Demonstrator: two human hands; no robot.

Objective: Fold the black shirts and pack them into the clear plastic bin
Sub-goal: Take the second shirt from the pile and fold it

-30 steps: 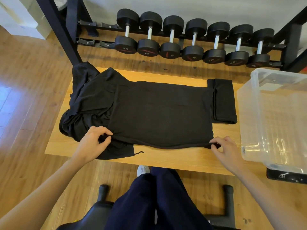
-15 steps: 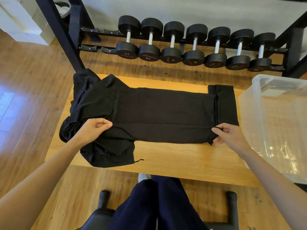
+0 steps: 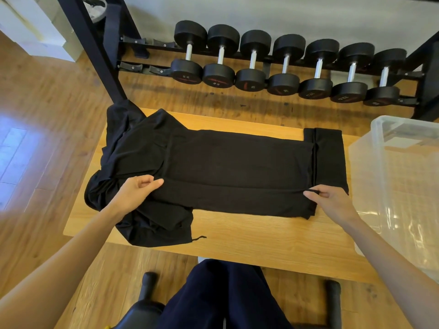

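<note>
A black shirt [image 3: 237,167] lies spread lengthwise across the wooden table [image 3: 273,243]. Its near long edge is folded over toward the far side. My left hand [image 3: 136,193] pinches that folded edge near the shirt's left end. My right hand [image 3: 330,198] pinches the same edge at the right end. A folded black shirt [image 3: 330,157] lies under the right end. More black cloth [image 3: 123,148] is heaped at the table's left end and hangs over its edge. The clear plastic bin [image 3: 399,176] stands at the right, beside the table.
A rack of several black dumbbells [image 3: 285,65] runs along the wall behind the table. A black steel post [image 3: 95,48] rises at the back left. My legs in dark trousers [image 3: 223,295] are below the table's near edge. Wooden floor surrounds the table.
Both hands have carried the shirt's near edge away from me and laid it over the middle, so the shirt is now narrower. More bare table shows in front.
</note>
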